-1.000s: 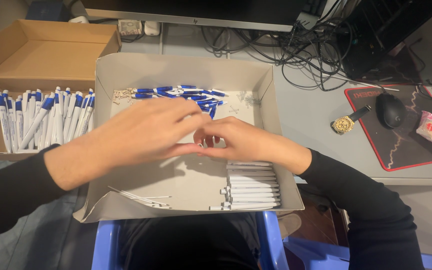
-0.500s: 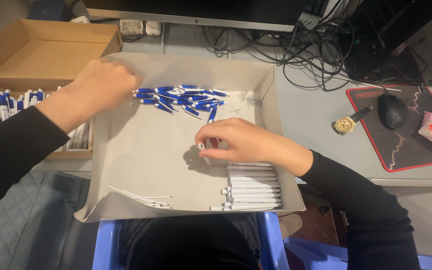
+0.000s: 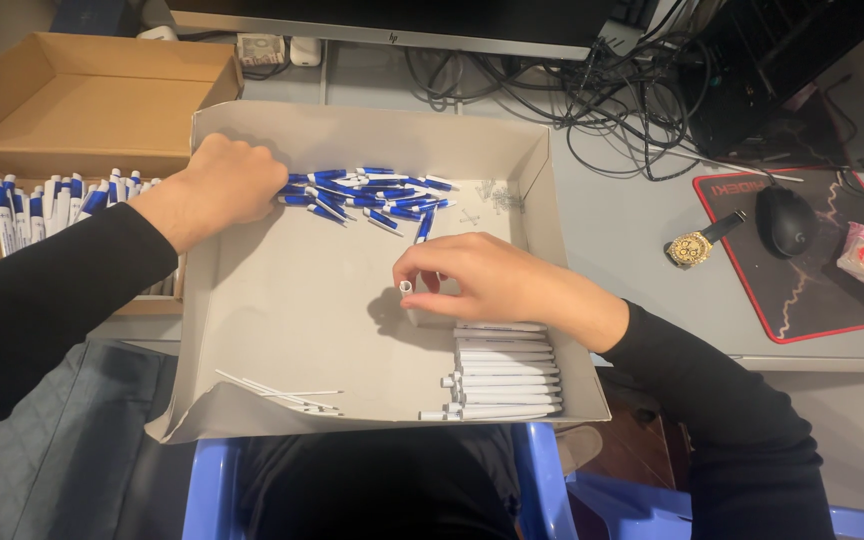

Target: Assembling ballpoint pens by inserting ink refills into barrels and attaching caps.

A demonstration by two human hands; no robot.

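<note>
in the middle of the frame lies a shallow grey cardboard tray. the right hand is near the centre of it and grasps a white pen barrel between thumb and fingers, its open end showing to the left. just below this hand, in the lower right of the tray, a stack of white pen barrels lies in rows. the left hand is in the upper left of the tray, its fingers curled at the left end of a pile of blue pen parts; i cannot tell if it really holds one. thin white refills lie at the lower left of the tray. at the far left of the frame a brown box contains finished blue and white pens.
</note>
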